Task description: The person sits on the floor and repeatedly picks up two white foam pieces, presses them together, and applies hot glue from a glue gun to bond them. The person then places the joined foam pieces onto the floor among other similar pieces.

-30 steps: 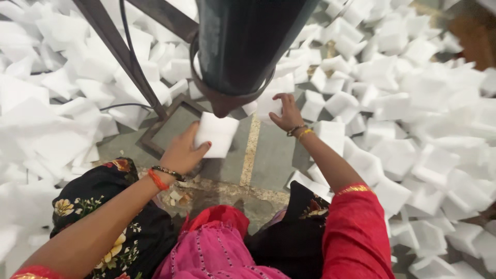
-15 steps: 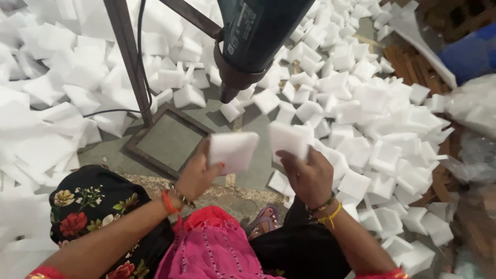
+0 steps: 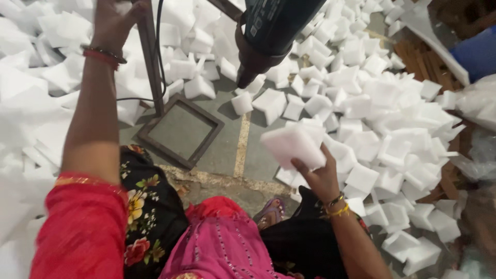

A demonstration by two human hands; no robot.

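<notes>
Grey stone floor (image 3: pixel 227 142), heaped on both sides with white foam blocks (image 3: pixel 392 108); a dark square metal frame (image 3: pixel 181 132) lies flat near its middle. Right hand (image 3: pixel 323 178) pinches a white rectangular foam slab (image 3: pixel 292 144) by its lower corner, below the dark teal heat gun (image 3: pixel 268 36) hanging nozzle-down. Left hand (image 3: pixel 111 20) is raised to the stand's dark post (image 3: pixel 150 62), fingers curled; grip unclear. Best kept level, fingers off the nozzle's line.

White rectangular foam block (image 3: pixel 293 144), flat and slightly tilted, held up from below in the right hand (image 3: pixel 321 178), above the grey floor (image 3: pixel 227 150), just beside the heap of similar white foam pieces (image 3: pixel 392 129)
</notes>
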